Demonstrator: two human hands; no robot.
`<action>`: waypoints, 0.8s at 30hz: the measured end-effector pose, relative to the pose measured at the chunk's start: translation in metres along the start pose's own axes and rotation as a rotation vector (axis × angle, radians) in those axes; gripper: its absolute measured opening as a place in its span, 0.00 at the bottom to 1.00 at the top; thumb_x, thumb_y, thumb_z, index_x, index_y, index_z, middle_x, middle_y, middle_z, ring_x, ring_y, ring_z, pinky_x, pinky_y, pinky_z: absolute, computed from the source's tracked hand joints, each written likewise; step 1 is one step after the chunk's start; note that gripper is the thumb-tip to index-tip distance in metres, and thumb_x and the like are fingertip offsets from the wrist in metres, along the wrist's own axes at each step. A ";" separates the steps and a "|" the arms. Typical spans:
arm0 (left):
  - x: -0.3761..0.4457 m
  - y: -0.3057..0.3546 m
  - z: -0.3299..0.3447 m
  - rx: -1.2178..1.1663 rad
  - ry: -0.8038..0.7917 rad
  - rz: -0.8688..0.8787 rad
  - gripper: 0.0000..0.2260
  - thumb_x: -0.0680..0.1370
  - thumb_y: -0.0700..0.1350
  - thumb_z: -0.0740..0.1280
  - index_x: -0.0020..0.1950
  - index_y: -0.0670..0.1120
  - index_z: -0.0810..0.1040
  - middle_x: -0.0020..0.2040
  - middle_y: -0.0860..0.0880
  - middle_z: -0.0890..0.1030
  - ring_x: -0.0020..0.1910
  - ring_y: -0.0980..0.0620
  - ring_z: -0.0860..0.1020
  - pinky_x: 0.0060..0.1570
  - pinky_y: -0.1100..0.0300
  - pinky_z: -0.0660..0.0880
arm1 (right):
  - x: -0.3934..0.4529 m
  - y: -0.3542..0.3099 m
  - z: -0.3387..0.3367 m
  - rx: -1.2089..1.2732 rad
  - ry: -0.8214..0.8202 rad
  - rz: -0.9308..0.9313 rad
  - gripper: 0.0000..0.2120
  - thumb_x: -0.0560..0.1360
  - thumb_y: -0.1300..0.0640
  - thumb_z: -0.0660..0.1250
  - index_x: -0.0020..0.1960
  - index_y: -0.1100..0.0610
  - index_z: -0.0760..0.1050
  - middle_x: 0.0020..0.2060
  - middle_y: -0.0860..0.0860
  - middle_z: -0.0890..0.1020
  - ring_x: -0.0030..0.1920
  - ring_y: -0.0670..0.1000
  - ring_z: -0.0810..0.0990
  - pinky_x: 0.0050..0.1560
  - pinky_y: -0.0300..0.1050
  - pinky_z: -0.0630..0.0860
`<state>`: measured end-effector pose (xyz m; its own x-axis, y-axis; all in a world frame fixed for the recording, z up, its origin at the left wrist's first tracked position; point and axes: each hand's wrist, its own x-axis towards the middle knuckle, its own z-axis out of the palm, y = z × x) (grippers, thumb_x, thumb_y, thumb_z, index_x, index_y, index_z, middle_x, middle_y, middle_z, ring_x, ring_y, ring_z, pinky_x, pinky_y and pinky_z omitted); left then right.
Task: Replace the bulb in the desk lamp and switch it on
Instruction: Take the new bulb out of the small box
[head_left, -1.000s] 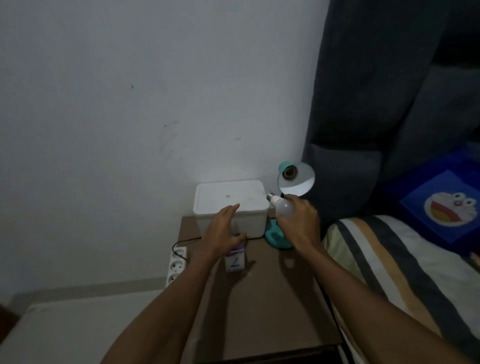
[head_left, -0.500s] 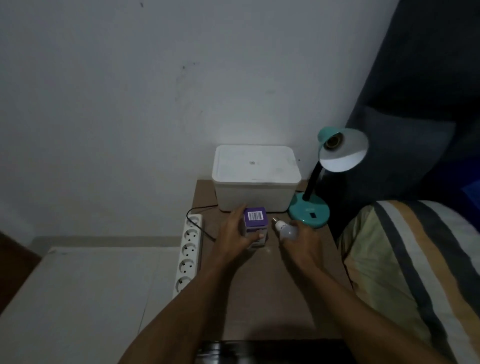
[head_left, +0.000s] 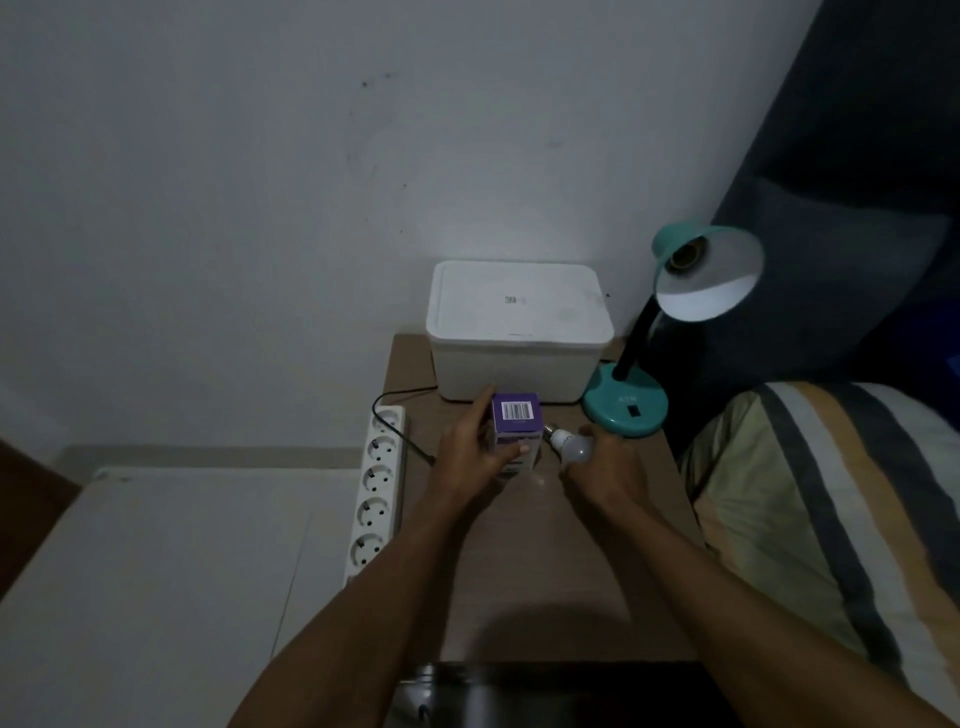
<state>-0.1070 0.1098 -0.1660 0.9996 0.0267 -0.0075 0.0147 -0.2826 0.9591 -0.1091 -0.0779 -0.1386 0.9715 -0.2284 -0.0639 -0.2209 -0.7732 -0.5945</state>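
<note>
Dim bedside table (head_left: 519, 571). Left hand (head_left: 470, 457) clamped around purple bulb box (head_left: 515, 428); right hand (head_left: 602, 470) closed on white bulb (head_left: 574, 448), screw base touching the box. Teal desk lamp (head_left: 626, 408) beside them, socket (head_left: 684, 255) empty. Best to set this bulb aside, well clear of the edge, before opening the box.

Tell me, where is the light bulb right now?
The bulb is in the right hand, low over the table, just right of the purple box and in front of the lamp.
</note>
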 end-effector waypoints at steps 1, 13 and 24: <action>0.000 0.000 0.000 0.001 -0.004 -0.001 0.43 0.73 0.45 0.80 0.82 0.54 0.60 0.73 0.51 0.77 0.67 0.58 0.77 0.66 0.52 0.79 | 0.003 -0.002 -0.004 0.007 0.002 -0.024 0.22 0.74 0.51 0.70 0.67 0.53 0.76 0.60 0.56 0.81 0.57 0.57 0.80 0.55 0.53 0.80; 0.007 -0.001 -0.005 0.030 -0.055 0.037 0.43 0.73 0.46 0.80 0.83 0.53 0.61 0.70 0.51 0.80 0.64 0.59 0.80 0.64 0.49 0.80 | 0.032 -0.061 -0.023 -0.263 -0.194 -0.684 0.17 0.76 0.60 0.69 0.64 0.56 0.79 0.58 0.55 0.81 0.56 0.55 0.80 0.53 0.44 0.77; 0.006 0.000 -0.004 0.030 -0.062 0.040 0.42 0.75 0.38 0.77 0.84 0.52 0.59 0.70 0.51 0.79 0.59 0.70 0.79 0.55 0.71 0.77 | 0.035 -0.069 -0.030 -0.503 -0.268 -0.885 0.11 0.76 0.55 0.68 0.58 0.55 0.81 0.49 0.54 0.82 0.47 0.55 0.81 0.45 0.47 0.76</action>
<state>-0.1015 0.1140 -0.1649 0.9989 -0.0446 0.0127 -0.0259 -0.3112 0.9500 -0.0626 -0.0497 -0.0757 0.7774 0.6288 0.0184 0.6262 -0.7707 -0.1181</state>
